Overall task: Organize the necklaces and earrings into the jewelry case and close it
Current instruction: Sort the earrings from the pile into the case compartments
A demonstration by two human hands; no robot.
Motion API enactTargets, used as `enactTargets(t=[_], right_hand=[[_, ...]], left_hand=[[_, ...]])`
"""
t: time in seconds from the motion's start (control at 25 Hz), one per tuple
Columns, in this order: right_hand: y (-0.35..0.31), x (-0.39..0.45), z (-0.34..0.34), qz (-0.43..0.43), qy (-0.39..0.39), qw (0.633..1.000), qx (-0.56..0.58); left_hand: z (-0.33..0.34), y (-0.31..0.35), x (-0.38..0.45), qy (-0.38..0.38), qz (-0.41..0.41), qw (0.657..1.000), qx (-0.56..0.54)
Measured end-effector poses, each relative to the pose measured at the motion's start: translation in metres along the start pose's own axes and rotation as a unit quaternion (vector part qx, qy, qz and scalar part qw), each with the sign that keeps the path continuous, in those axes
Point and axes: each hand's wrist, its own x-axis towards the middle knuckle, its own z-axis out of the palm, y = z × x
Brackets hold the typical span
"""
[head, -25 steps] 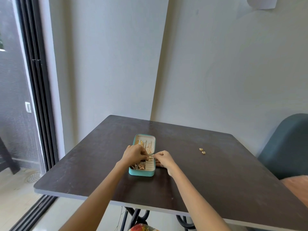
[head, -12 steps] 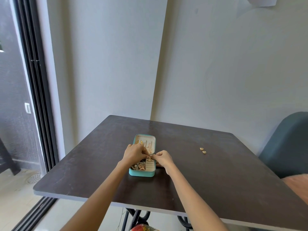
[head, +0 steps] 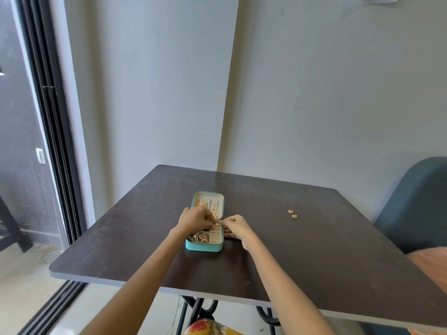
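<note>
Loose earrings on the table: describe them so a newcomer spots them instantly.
Start at the dark table. Right of the open teal jewelry case, past the right hand, two small gold earrings lie side by side. They alone lie outside the case.

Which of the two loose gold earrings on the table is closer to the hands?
The lower earring of the pair, nearer the table's front edge. It lies slightly closer to the right hand than the upper earring.

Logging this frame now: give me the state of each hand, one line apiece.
Left hand: fingers pinched on a small gold piece over the jewelry case.
Right hand: fingertips pinched beside it; what it holds cannot be told.
</note>
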Motion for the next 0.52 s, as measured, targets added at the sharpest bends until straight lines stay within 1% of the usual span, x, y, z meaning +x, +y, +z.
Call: enactTargets(t=[0.16,0.32,0.44,0.52], right_hand=[[0.002,0.003,0.005,-0.016,0.02,0.999,-0.042],[0.0,0.001,0.007,-0.017,0.022,0.999,-0.042],[-0.003,-0.007,0.003,-0.002,0.027,0.999,0.018],[-0.007,-0.015,-0.004,-0.009,0.041,0.996,0.073]], left_hand=[[-0.001,0.001,0.0,-0.005,-0.003,1.0,0.001],[-0.002,0.001,0.0,-0.014,-0.003,1.0,0.004],[-0.002,0.001,0.0,-0.027,-0.028,0.999,-0.016],[-0.002,0.009,0.001,0.0,-0.037,0.999,-0.024]])
